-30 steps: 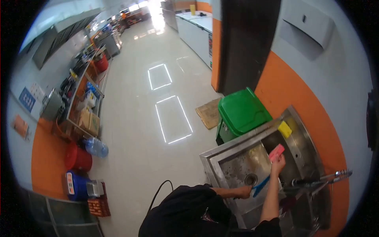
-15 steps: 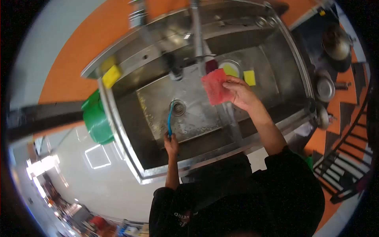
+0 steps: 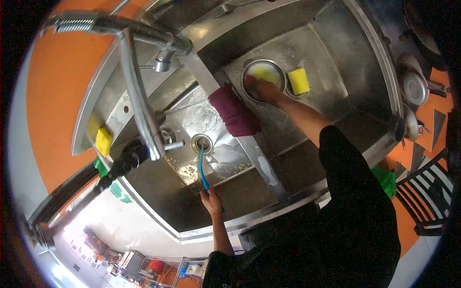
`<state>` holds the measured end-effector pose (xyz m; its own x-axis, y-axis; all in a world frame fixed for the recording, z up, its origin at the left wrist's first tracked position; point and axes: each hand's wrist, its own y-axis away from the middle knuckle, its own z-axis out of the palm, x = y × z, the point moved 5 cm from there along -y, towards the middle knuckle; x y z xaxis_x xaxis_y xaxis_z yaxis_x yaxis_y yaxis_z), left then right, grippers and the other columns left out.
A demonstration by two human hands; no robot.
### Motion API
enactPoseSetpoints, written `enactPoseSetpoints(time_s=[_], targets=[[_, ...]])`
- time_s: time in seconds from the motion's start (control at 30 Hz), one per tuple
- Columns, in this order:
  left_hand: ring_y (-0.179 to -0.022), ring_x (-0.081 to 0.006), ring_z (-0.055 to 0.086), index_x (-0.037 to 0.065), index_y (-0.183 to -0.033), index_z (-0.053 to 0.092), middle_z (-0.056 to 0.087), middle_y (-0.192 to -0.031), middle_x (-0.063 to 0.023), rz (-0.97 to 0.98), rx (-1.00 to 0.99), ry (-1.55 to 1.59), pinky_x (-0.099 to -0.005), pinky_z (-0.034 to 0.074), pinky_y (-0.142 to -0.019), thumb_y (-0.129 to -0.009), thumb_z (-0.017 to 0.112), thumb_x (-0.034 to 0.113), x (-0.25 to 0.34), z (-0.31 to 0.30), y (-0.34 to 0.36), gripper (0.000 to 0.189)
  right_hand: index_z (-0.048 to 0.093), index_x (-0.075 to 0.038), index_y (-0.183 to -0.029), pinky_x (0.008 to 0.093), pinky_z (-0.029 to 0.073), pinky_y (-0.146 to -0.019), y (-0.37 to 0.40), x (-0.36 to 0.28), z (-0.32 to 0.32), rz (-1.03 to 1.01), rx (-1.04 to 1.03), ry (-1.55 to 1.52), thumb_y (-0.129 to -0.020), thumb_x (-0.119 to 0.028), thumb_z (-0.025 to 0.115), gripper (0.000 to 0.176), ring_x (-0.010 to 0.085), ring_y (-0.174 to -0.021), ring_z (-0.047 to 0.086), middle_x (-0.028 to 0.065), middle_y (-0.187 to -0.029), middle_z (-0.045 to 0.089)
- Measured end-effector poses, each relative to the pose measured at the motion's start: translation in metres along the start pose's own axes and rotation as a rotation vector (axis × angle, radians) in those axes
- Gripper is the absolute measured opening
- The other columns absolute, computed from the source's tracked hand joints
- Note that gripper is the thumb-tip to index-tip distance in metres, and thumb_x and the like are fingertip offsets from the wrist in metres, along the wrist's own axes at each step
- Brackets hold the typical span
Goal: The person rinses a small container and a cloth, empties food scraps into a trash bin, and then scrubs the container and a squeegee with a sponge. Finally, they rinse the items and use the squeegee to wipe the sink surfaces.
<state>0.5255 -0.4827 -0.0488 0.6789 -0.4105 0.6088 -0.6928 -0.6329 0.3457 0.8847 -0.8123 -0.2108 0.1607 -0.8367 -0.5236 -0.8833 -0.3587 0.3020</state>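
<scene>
Leaning over the double sink (image 3: 336, 67), the person has brought the right hand (image 3: 265, 89) down since half a second ago. Then it held the red sponge (image 3: 248, 82) up in the air above the divider, close by the tap. Now it is low in the right-hand basin, pressed into a round steel bowl (image 3: 259, 70). The fingers are curled tight over the sponge, so only a red corner shows at the left edge of the hand. Something yellow lies inside the bowl, just beyond the knuckles; I cannot tell what it is. A yellow sponge (image 3: 298, 80) sits just beside the bowl on its right, touching the rim or nearly so.

The left hand (image 3: 211, 198) has hardly changed. It stays closed around the end of a blue-handled tool (image 3: 203, 170), at the near wall of the left basin. The tool points away from the person, with its far tip at the drain (image 3: 201, 142), as before.

A dark red cloth (image 3: 234, 111) hangs over the divider between the two basins, near the right forearm. The long tap (image 3: 137, 98) arches across the left basin. Another yellow sponge (image 3: 103, 141) rests on the back ledge, well apart from both hands.
</scene>
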Motion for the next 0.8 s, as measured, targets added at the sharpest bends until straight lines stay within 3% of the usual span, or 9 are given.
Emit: enactPoseSetpoints(time_s=[0.13, 0.2, 0.27, 0.37, 0.47, 0.63, 0.7, 0.77, 0.8], targets=[[-0.048, -0.0107, 0.044, 0.000, -0.101, 0.051, 0.047, -0.061, -0.0020, -0.389, -0.078, 0.158, -0.0281, 0.035, -0.043, -0.088, 0.057, 0.023, 0.033, 0.003, 0.020, 0.027, 0.055, -0.011, -0.120, 0.0429, 0.048, -0.082, -0.005, -0.007, 0.006, 0.052, -0.033, -0.036, -0.091, -0.025, 0.049, 0.032, 0.0356, -0.101, 0.058, 0.0183, -0.111, 0.060], [-0.048, -0.0107, 0.043, 0.000, -0.100, 0.051, 0.047, -0.062, -0.0019, -0.317, -0.042, 0.146, -0.0281, 0.035, -0.043, -0.088, 0.058, 0.023, 0.024, 0.009, 0.023, 0.027, 0.054, -0.012, -0.122, 0.0429, 0.048, -0.083, -0.016, 0.012, 0.020, 0.131, -0.123, 0.091, -0.091, -0.022, 0.050, 0.034, 0.0344, -0.103, 0.058, 0.0171, -0.115, 0.059], [-0.048, -0.0107, 0.043, 0.000, -0.099, 0.051, 0.047, -0.062, -0.0017, -0.238, -0.029, 0.128, -0.0282, 0.035, -0.043, -0.088, 0.059, 0.024, 0.011, 0.009, 0.028, 0.027, 0.051, -0.010, -0.125, 0.0430, 0.048, -0.083, -0.006, 0.004, 0.030, -0.250, -0.107, 0.379, -0.088, -0.017, 0.052, 0.038, 0.0324, -0.102, 0.059, 0.0135, -0.114, 0.060], [-0.050, -0.0108, 0.044, 0.001, -0.100, 0.050, 0.048, -0.065, -0.0020, -0.209, -0.011, 0.137, -0.0279, 0.037, -0.045, -0.088, 0.059, 0.022, -0.012, 0.021, 0.025, 0.026, 0.049, -0.008, -0.127, 0.0441, 0.048, -0.082, 0.004, -0.007, -0.003, 0.162, -0.160, 0.371, -0.085, -0.013, 0.052, 0.042, 0.0316, -0.103, 0.059, 0.0140, -0.115, 0.060], [-0.054, -0.0114, 0.046, 0.002, -0.103, 0.044, 0.050, -0.068, -0.0034, -0.343, -0.111, 0.388, -0.0278, 0.039, -0.046, -0.087, 0.060, 0.017, -0.024, 0.027, 0.027, 0.027, 0.057, -0.001, -0.113, 0.0531, 0.049, -0.077, 0.015, 0.026, 0.029, -0.154, -0.153, 0.349, -0.085, -0.017, 0.052, 0.033, 0.0376, -0.091, 0.063, 0.0216, -0.111, 0.059], [-0.051, -0.0115, 0.048, 0.004, -0.107, 0.035, 0.052, -0.071, -0.0056, -0.234, -0.166, 0.395, -0.0278, 0.040, -0.043, -0.085, 0.060, 0.010, 0.029, 0.020, 0.021, 0.034, 0.056, 0.001, -0.115, 0.0463, 0.046, -0.080, 0.007, 0.048, 0.051, -0.032, -0.118, 0.198, -0.085, -0.035, 0.057, 0.046, 0.0353, -0.093, 0.060, 0.0220, -0.102, 0.061], [-0.051, -0.0109, 0.048, 0.004, -0.109, 0.035, 0.052, -0.072, -0.0054, -0.232, -0.172, 0.399, -0.0272, 0.040, -0.042, -0.086, 0.060, 0.011, 0.036, 0.019, 0.012, 0.035, 0.057, 0.003, -0.112, 0.0470, 0.046, -0.083, 0.019, 0.004, -0.008, 0.185, -0.289, -0.102, -0.085, -0.033, 0.060, 0.045, 0.0314, -0.095, 0.060, 0.0185, -0.112, 0.061], [-0.053, -0.0086, 0.047, 0.002, -0.115, 0.040, 0.051, -0.073, -0.0033, -0.085, -0.200, 0.352, -0.0251, 0.039, -0.044, -0.088, 0.059, 0.016, 0.043, 0.011, 0.014, 0.036, 0.059, 0.004, -0.112, 0.0354, 0.047, -0.081, 0.024, 0.051, 0.012, 0.086, -0.073, -1.167, -0.085, -0.025, 0.064, 0.040, 0.0218, -0.091, 0.060, 0.0114, -0.109, 0.063], [-0.053, -0.0086, 0.047, 0.002, -0.115, 0.040, 0.051, -0.073, -0.0033, -0.088, -0.191, 0.362, -0.0251, 0.039, -0.044, -0.088, 0.059, 0.016, 0.040, 0.006, 0.014, 0.036, 0.058, 0.003, -0.115, 0.0315, 0.048, -0.079, 0.038, 0.026, -0.014, 0.132, -0.020, -1.245, -0.085, -0.021, 0.065, 0.039, 0.0185, -0.090, 0.059, 0.0086, -0.108, 0.063]])
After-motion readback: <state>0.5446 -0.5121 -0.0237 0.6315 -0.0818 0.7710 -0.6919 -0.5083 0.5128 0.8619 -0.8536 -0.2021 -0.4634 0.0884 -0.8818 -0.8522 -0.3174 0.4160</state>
